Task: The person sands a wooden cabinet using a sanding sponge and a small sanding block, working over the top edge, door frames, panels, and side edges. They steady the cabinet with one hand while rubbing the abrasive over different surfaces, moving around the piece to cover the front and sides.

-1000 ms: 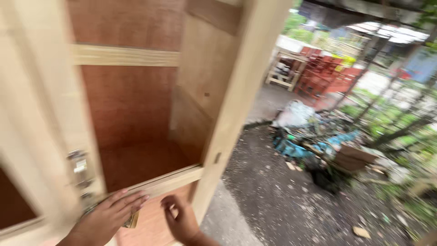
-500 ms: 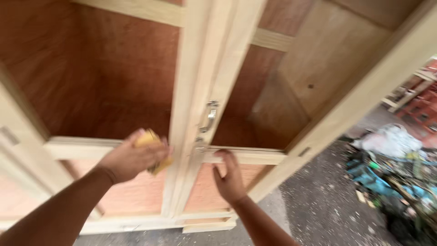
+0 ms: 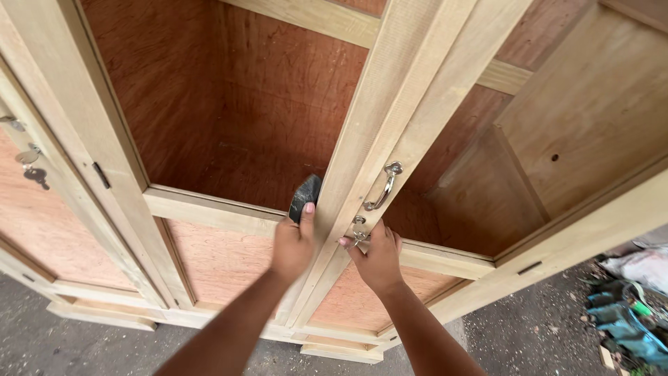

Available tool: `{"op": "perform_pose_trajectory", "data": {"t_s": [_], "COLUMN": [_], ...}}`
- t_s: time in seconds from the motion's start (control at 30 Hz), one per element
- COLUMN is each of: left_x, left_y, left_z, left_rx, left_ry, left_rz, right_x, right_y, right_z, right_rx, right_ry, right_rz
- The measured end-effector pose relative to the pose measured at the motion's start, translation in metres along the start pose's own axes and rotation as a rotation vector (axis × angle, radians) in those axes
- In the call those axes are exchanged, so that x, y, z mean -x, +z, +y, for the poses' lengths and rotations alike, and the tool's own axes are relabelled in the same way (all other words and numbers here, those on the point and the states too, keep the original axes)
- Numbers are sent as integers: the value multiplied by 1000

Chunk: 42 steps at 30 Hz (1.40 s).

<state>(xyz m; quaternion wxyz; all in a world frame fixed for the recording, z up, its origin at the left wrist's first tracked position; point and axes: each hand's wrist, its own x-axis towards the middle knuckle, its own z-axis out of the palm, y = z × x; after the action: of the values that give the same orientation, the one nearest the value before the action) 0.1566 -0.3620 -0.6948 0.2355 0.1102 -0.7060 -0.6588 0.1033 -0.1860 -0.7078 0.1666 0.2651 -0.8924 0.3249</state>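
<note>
My left hand [image 3: 292,242] grips a dark folded piece of sandpaper [image 3: 305,196] and presses it against the left edge of a pale wooden door stile [image 3: 379,132]. My right hand [image 3: 377,256] rests on the same unfinished cabinet door, fingers at a small key [image 3: 358,231] in the lock just under a chrome pull handle [image 3: 385,186]. The door's lower panel [image 3: 216,261] is reddish plywood in a light wood frame. Behind it the cabinet interior [image 3: 243,104] is brown plywood.
Another door on the left [image 3: 42,209] carries a lock with hanging keys [image 3: 31,167]. To the right stands an open door and side panel [image 3: 591,118]. Grey gravel ground [image 3: 550,334] lies below, with blue and white scraps [image 3: 633,313] at the lower right.
The view has swung left and closed in on the cabinet. My left hand moved right with the sandpaper from the rail to the door stile. My right hand rose to the key.
</note>
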Motion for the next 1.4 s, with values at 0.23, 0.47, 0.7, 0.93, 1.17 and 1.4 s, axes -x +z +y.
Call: {"op": "perform_pose_trajectory", "data": {"t_s": [0.23, 0.47, 0.7, 0.93, 1.17, 1.4], "left_x": [-25, -13, 2, -18, 7, 6], "left_y": [-110, -98, -63, -167, -46, -173], "left_z": [17, -4, -12, 9, -15, -22], "left_rx": [-810, -1110, -931, -977, -918, -581], "left_ry": [757, 329, 695, 564, 813, 390], "left_rz": [388, 114, 76, 357, 139, 784], "right_x": [2, 1, 2, 2, -5, -2], "right_y": [4, 15, 15, 5, -10, -8], "right_z": [4, -2, -5, -3, 1, -6], "right_rx": [126, 320, 280, 397, 461, 583], "right_ry": [-64, 57, 53, 4, -3, 95], "right_rz": [-72, -49, 6, -70, -203, -280]}}
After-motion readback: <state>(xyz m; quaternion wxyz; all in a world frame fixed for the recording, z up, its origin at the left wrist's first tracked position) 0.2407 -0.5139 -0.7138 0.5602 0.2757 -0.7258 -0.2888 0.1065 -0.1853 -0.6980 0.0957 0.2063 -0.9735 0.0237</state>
